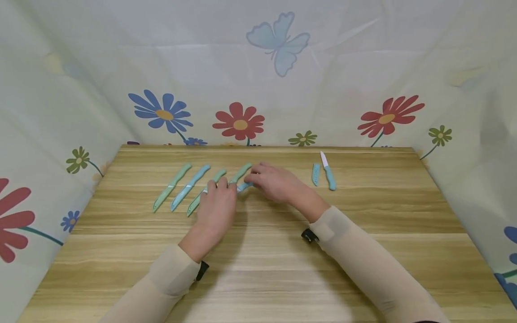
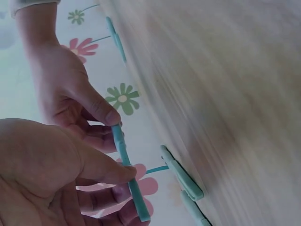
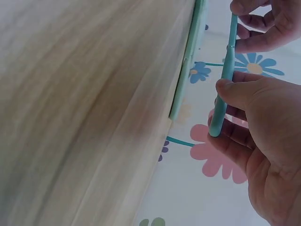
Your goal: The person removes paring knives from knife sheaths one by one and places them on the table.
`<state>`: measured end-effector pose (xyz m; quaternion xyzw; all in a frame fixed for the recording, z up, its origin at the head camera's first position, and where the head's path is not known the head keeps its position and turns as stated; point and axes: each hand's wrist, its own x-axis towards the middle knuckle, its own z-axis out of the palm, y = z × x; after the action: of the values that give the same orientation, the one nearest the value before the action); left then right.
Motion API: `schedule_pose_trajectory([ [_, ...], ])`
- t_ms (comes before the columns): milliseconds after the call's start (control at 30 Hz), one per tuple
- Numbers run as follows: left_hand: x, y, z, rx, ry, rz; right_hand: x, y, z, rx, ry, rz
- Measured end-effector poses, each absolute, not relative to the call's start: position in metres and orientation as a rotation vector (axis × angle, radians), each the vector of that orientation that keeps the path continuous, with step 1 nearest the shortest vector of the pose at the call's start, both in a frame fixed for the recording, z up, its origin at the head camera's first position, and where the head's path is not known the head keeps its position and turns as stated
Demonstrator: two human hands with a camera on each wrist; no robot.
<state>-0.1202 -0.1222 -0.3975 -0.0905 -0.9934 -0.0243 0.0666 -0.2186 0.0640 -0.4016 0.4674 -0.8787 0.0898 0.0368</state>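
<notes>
Both hands hold one light-blue knife (image 1: pixel 245 185) above the table. My left hand (image 1: pixel 218 206) pinches its sheathed blade end between thumb and fingers. The handle end is pinched by my right hand (image 1: pixel 275 181); in the right wrist view the rounded handle (image 3: pixel 219 115) shows beneath the thumb. To the left lie a green sheathed knife (image 1: pixel 172 187), a blue sheathed knife (image 1: pixel 190 187) and another green one (image 1: pixel 194 205), which my left hand partly covers. One more green knife (image 1: pixel 241 172) lies just behind the hands, its lower part hidden.
At the right of the wooden table (image 1: pixel 363 215) lie a loose blue sheath (image 1: pixel 316 174) and a blue-handled knife (image 1: pixel 329 177) with its pale blade bare. A white flower-printed cloth (image 1: pixel 323 89) stands behind the table and along both sides.
</notes>
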Motion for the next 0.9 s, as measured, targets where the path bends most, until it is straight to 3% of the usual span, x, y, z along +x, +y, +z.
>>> schedule_pose_trajectory([
  [900, -0.139, -0.11, -0.386, -0.511, -2.788, -0.108, -0.189, 0.101, -0.38, 1.113, -2.537, 0.252],
])
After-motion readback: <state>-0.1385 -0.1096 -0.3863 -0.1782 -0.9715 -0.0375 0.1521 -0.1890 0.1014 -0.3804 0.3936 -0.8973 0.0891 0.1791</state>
